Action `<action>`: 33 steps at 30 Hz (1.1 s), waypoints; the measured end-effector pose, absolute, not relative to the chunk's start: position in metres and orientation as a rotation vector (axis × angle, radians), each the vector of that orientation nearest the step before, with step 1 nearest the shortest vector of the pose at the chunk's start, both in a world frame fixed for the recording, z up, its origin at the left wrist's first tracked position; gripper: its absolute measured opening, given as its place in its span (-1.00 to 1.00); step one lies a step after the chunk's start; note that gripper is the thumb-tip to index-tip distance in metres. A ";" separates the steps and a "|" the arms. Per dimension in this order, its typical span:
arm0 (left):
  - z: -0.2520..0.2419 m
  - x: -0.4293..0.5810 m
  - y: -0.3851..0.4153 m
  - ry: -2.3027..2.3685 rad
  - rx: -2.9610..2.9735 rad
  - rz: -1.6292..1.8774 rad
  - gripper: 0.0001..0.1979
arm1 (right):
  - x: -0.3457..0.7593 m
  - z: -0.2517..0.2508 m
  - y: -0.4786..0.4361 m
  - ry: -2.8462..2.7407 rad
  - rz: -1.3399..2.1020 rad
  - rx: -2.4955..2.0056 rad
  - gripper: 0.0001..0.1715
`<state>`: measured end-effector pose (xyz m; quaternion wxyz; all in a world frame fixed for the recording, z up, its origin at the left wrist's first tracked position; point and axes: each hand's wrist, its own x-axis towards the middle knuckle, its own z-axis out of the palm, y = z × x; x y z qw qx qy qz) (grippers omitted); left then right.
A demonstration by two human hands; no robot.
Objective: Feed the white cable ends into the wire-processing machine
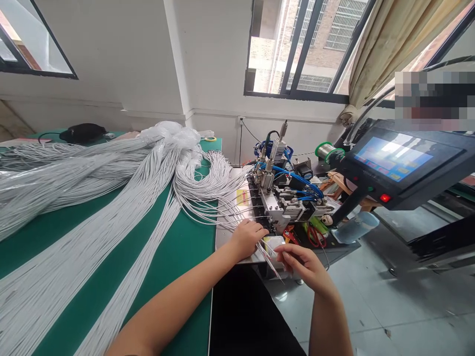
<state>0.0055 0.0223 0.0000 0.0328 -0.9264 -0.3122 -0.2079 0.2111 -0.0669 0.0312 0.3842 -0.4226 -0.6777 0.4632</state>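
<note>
My left hand (248, 239) is closed over several thin white cables (267, 256) at the front of the machine's metal plate, and their ends stick out past its fingers. Just to the right, my right hand (299, 262) has its thumb and fingertips pinched together at the end of one of these cables. The tip between those fingers is too small to make out. Behind my left hand stands a wire-processing machine (272, 198) with blue air hoses. A fan of grey-white cables (208, 185) runs from the table onto the plate beside it.
Long cable bundles (111, 227), partly wrapped in clear plastic, lie across the green table (181, 282). Right of the machine are red-handled scissors (316, 236), a clear plastic bottle (358, 227), a solder wire spool (328, 152) and a touchscreen panel (397, 153) on an arm.
</note>
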 end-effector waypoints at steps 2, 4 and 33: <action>-0.001 0.005 0.023 -0.960 -2.855 -0.643 -0.63 | 0.211 0.031 -0.068 -1.734 1.209 -1.013 -0.74; -0.001 0.005 0.023 -0.963 -2.866 -0.656 -0.59 | 0.211 0.033 -0.068 -1.774 1.182 -0.969 -0.78; 0.000 0.007 0.016 -0.781 -2.796 -0.924 -0.78 | 0.204 0.022 -0.036 -1.530 0.571 -1.279 -0.70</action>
